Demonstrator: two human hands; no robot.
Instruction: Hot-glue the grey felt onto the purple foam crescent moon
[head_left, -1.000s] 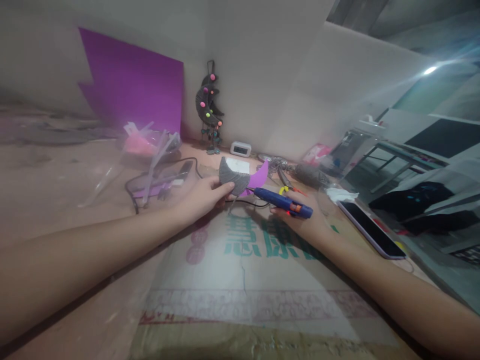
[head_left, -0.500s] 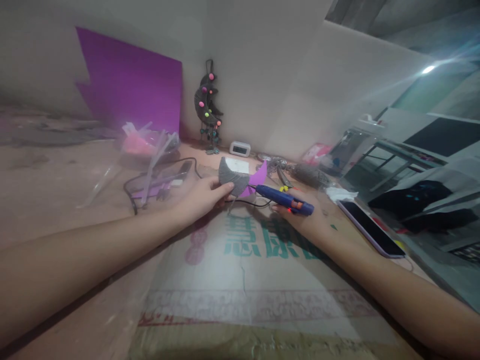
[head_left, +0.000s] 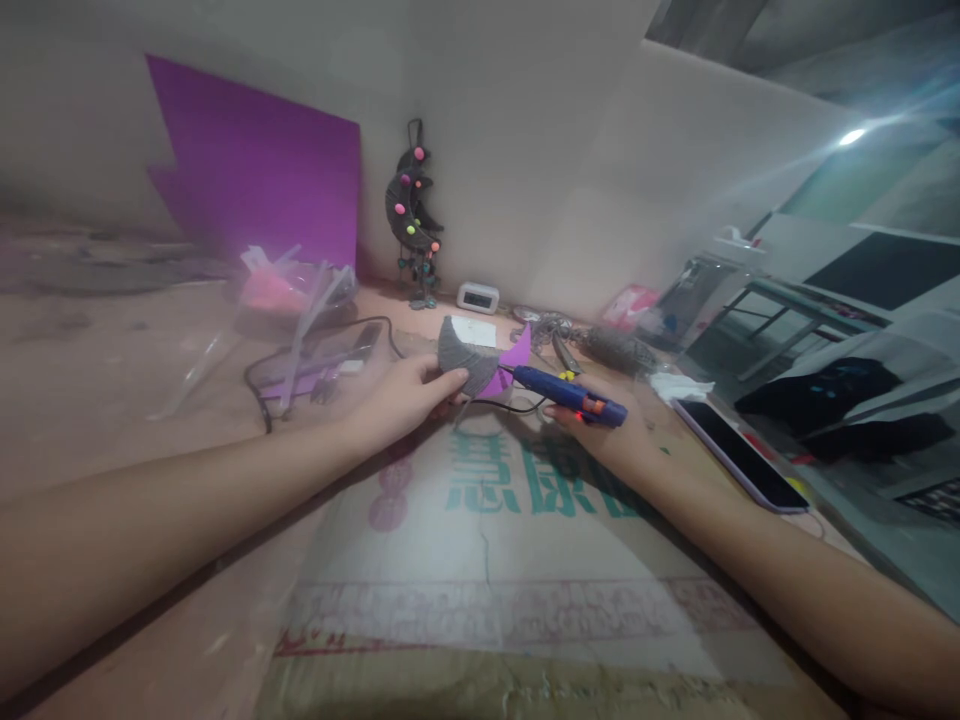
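Between thumb and fingers, my left hand (head_left: 420,388) pinches a crescent moon cutout (head_left: 463,368). Grey yarn is wound over its left part, and its right end is bare purple (head_left: 517,350). A blue hot glue gun (head_left: 566,392) is in my right hand (head_left: 600,425), its fingers wrapped round the handle and a small red light glowing there. The gun's metal tip is at the border between the yarn and the purple part; whether it touches cannot be made out. Part of the gun's cord (head_left: 517,407) shows beneath the cutout.
Printed cardboard (head_left: 480,560) lies under my hands. A finished moon hanging (head_left: 411,205) and purple sheets (head_left: 270,170) lean against the wall. A small clock (head_left: 478,297), grey yarn (head_left: 611,348), glue sticks (head_left: 307,330) in plastic, and pliers (head_left: 564,352) stand around. A phone (head_left: 739,455) lies right.
The glue gun's tip has shifted very slightly relative to the cutout, which tilts a little. Both hands keep their grips; the whole view has drifted slightly.
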